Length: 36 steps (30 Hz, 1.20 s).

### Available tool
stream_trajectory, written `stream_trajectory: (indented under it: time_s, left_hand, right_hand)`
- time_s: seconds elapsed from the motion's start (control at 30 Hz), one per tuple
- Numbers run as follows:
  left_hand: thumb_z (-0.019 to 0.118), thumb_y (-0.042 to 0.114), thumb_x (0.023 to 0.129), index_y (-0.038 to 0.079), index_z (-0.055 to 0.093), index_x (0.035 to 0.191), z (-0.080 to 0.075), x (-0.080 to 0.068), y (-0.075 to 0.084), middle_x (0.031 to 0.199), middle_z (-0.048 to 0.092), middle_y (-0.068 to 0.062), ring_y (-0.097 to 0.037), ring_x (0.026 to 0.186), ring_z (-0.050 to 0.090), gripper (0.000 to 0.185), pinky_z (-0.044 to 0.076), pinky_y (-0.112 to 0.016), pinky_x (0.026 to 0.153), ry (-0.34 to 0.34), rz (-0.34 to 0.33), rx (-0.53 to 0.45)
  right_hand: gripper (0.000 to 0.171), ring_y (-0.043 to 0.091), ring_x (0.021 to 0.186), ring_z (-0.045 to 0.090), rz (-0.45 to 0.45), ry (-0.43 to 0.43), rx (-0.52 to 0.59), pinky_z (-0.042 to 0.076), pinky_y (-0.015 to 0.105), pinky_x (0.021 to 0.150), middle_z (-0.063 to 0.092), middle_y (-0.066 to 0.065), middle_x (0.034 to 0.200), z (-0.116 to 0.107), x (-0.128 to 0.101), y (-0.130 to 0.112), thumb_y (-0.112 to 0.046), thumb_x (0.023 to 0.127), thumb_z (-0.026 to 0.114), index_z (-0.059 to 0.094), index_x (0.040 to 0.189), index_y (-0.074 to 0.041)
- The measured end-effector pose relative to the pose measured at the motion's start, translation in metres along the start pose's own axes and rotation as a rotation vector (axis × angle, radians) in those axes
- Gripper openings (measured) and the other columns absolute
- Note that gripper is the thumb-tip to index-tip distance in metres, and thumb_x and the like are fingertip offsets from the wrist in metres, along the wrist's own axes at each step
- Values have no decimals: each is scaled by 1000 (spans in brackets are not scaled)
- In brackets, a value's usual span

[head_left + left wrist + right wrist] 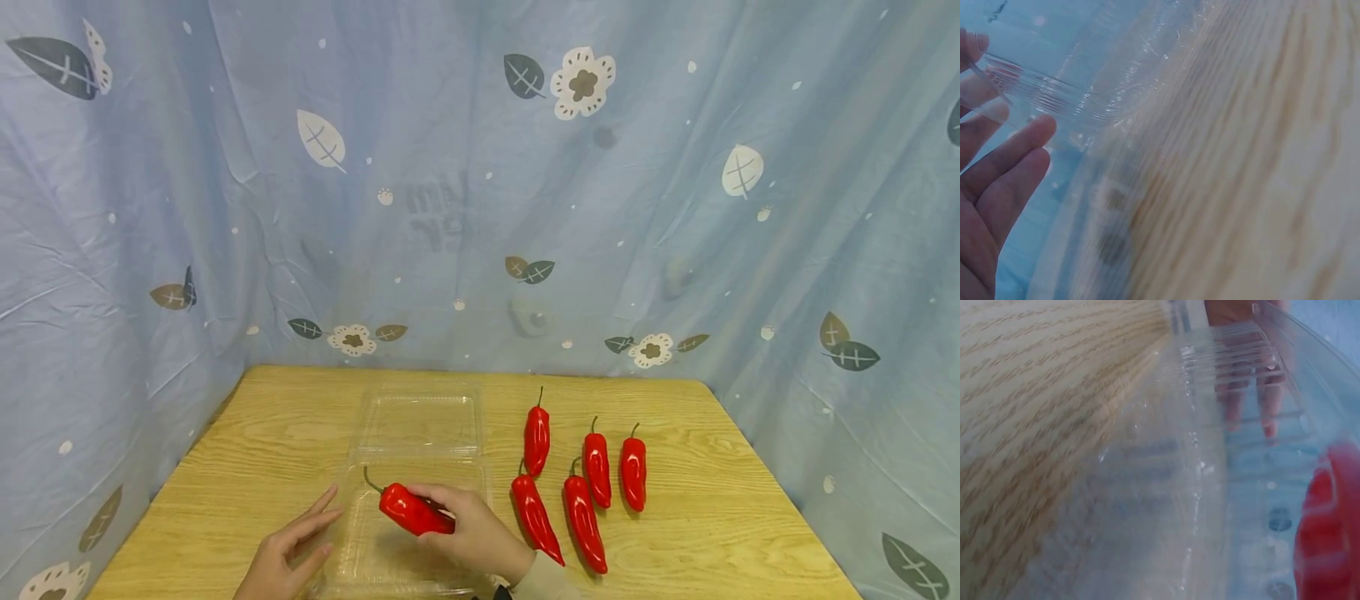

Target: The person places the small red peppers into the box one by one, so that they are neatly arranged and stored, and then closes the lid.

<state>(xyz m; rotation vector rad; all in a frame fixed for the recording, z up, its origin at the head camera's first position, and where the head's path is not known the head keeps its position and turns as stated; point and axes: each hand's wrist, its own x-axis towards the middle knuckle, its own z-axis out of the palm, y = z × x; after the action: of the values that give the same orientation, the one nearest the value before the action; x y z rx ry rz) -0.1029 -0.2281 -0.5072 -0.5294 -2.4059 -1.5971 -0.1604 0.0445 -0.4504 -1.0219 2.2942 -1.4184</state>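
A clear plastic clamshell box (375,558) lies opened flat, its lid (423,423) folded back toward the curtain. My right hand (472,529) holds a red chili pepper (411,510) over the box's near half, stem pointing left and away. In the right wrist view the red pepper (1329,531) shows at the right edge, beside the clear wall. At the box's left side, my left hand (288,550) has its fingers spread and extended. The left wrist view shows those fingers (1016,150) right at the clear rim (1054,94).
Right of the box, several red peppers lie on the wooden table (697,533); the nearest ones are a pepper (536,517) and another (585,523) close to my right wrist. A blue patterned curtain (480,208) encloses the table's back and sides.
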Motion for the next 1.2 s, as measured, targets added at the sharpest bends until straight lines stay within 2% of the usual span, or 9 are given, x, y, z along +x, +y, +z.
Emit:
stream_trajectory:
  time_s: [0.07, 0.27, 0.53, 0.6, 0.67, 0.73, 0.83, 0.9, 1.2]
  left_hand:
    - [55, 3, 87, -2, 54, 119, 0, 0, 0, 134, 36, -31, 7, 118, 40, 33, 47, -15, 84, 2, 3, 13]
    - [56, 7, 87, 2, 56, 119, 1, 1, 2, 137, 36, -24, 8, 117, 40, 32, 46, -14, 84, 12, -83, -13]
    - [56, 7, 87, 4, 55, 120, 0, 1, 1, 138, 34, -24, 9, 116, 40, 33, 45, -12, 83, 1, -92, -37]
    - [56, 5, 87, 2, 55, 120, 0, 1, 0, 137, 34, -26, 6, 117, 41, 33, 46, -13, 83, -2, -63, -22]
    - [56, 6, 87, 0, 54, 120, 0, 1, 1, 137, 34, -27, 6, 117, 41, 33, 47, -13, 83, -9, -62, -13]
    - [57, 9, 87, 2, 55, 120, 0, 1, 2, 138, 35, -23, 7, 116, 41, 34, 46, -12, 83, -8, -111, -9]
    - [58, 17, 87, 8, 55, 121, 0, 1, 5, 141, 35, -13, 12, 115, 38, 35, 44, -10, 83, -4, -231, -25]
    - [58, 19, 87, 11, 56, 121, 0, 1, 7, 142, 35, -10, 13, 114, 37, 35, 43, -9, 83, 1, -269, -21]
    - [56, 17, 88, 8, 56, 121, 1, 1, 6, 140, 35, -19, 14, 114, 37, 34, 44, -10, 82, 1, -205, 10]
  right_hand:
    - [51, 7, 106, 53, -10, -16, -13, 47, 16, 80, 53, -1, 126, 2, 2, 2, -14, 82, 64, 47, 130, -21]
    - [51, 7, 109, 52, -40, -58, -42, 46, 18, 85, 53, -1, 127, 7, 6, 5, -14, 81, 66, 49, 129, -17]
    - [53, 1, 103, 52, 44, -133, -32, 46, 17, 82, 55, -7, 123, 11, 8, 4, -13, 78, 69, 51, 127, -23]
    - [53, 0, 103, 52, 57, -152, -37, 46, 17, 81, 55, -7, 123, 12, 8, 5, -13, 77, 69, 51, 126, -24]
    - [54, 0, 103, 52, 65, -166, -46, 46, 17, 80, 55, -8, 123, 14, 8, 5, -12, 77, 70, 52, 126, -24]
    - [54, 0, 103, 52, 67, -176, -59, 46, 17, 80, 55, -7, 123, 15, 8, 7, -12, 77, 70, 52, 126, -24]
    - [54, -1, 101, 52, 89, -188, -64, 45, 17, 78, 56, -8, 122, 17, 8, 10, -13, 76, 70, 52, 125, -26]
    - [53, -2, 98, 53, 102, -195, -60, 45, 17, 78, 57, -9, 119, 18, 8, 13, -12, 76, 70, 53, 124, -26]
    - [51, -5, 94, 50, 126, -259, -122, 43, 15, 78, 58, -15, 116, 19, 8, 17, -11, 75, 70, 56, 122, -25]
